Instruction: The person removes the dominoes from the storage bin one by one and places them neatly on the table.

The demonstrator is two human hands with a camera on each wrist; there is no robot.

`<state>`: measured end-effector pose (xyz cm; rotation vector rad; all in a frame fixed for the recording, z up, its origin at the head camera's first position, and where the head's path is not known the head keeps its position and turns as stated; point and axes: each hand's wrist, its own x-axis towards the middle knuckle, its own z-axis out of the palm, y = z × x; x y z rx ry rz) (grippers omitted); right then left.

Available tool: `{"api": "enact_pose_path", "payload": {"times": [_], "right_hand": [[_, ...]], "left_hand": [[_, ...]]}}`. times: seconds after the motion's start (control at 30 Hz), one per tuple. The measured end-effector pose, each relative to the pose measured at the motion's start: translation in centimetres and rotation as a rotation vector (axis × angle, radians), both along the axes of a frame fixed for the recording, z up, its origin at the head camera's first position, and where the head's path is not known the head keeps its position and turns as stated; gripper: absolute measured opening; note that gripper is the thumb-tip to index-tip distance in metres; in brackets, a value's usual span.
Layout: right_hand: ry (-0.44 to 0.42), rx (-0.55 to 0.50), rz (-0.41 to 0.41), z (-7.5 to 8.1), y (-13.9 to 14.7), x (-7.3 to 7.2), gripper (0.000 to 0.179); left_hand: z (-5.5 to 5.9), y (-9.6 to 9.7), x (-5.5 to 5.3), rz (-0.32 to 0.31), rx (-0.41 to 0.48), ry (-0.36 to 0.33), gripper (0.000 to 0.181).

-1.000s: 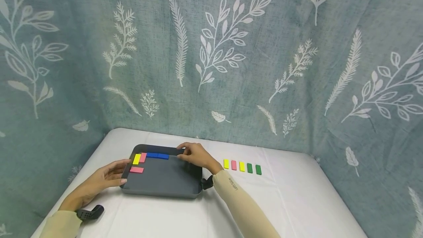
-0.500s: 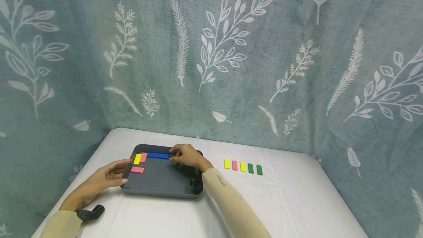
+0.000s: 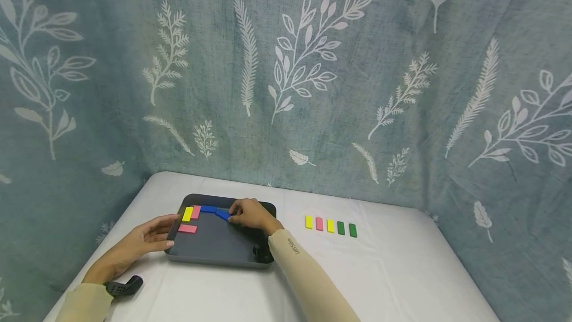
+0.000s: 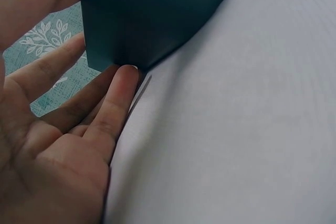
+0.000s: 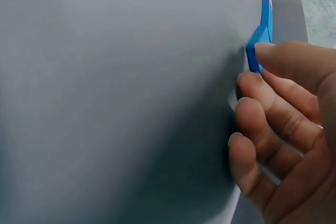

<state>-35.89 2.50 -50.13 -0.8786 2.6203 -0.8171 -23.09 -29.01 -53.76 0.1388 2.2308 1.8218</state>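
A dark grey tray (image 3: pixel 210 247) lies on the white table. My left hand (image 3: pixel 147 237) rests at its left side, fingers extended against the outer wall, as the left wrist view also shows. Inside the tray's far right half, my right hand (image 3: pixel 250 214) pinches a blue block (image 5: pixel 254 51) between thumb and fingers. That block sits angled, its left end close to a second blue block (image 3: pixel 208 208) along the back wall. Further left stand a pink block (image 3: pixel 195 211) and a yellow block (image 3: pixel 187 214) side by side, with another pink block (image 3: pixel 187 229) lying crosswise in front.
Right of the tray, a row of yellow, pink and green blocks (image 3: pixel 330 226) lies on the white tablecloth (image 3: pixel 402 262). A leaf-patterned curtain (image 3: pixel 250 88) hangs behind and beside the table. Black wrist devices (image 3: pixel 125 287) are on both arms.
My right hand has moved left along the tray's back wall to the right-hand blue block and pinched it. That block has turned from straight to angled. The left hand stays at the tray.
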Motion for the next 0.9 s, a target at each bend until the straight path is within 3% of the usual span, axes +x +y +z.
{"api": "enact_pose_path", "payload": {"times": [0.27, 0.57, 0.9], "right_hand": [[-0.045, -0.001, 0.099, 0.1, -0.2, 0.1, 0.01], [-0.055, -0.037, 0.044, -0.3, -0.8, 0.0, 0.05], [0.012, -0.002, 0.027, -0.5, -1.4, 0.1, 0.046]], "left_hand": [[0.3, 0.0, 0.0, 0.008, -0.001, 0.0, 0.086], [0.3, 0.1, 0.0, 0.006, 0.005, -0.003, 0.085], [0.2, 0.0, 0.1, -0.003, 0.018, 0.004, 0.085]]}}
